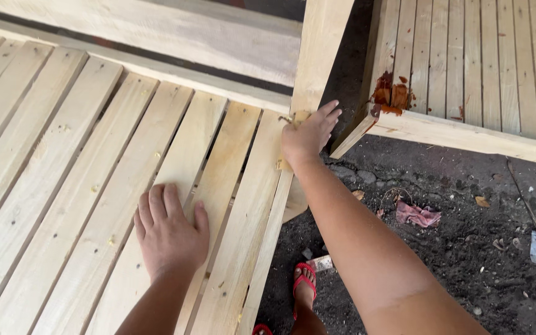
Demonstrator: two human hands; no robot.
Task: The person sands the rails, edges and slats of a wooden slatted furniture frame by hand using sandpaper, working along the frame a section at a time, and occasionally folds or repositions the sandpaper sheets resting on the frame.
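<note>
Your left hand (170, 231) lies open, flat on pale rough slats (63, 186) — your right hand (308, 133) grips sandpaper (298, 116) at the frame's edge (274, 229), dark dirt ground (466, 236) open beside.

One head-worn view looks steeply down, close over the slats (94, 186) on the left and dirt ground (466, 248) on the right.

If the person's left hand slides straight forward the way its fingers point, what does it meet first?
The left hand lies flat on the pale wooden slats, fingers pointing up the picture. Going straight on, it would probably cross more slats and first meet the long pale wooden rail at their far end; depth is unclear.
</note>
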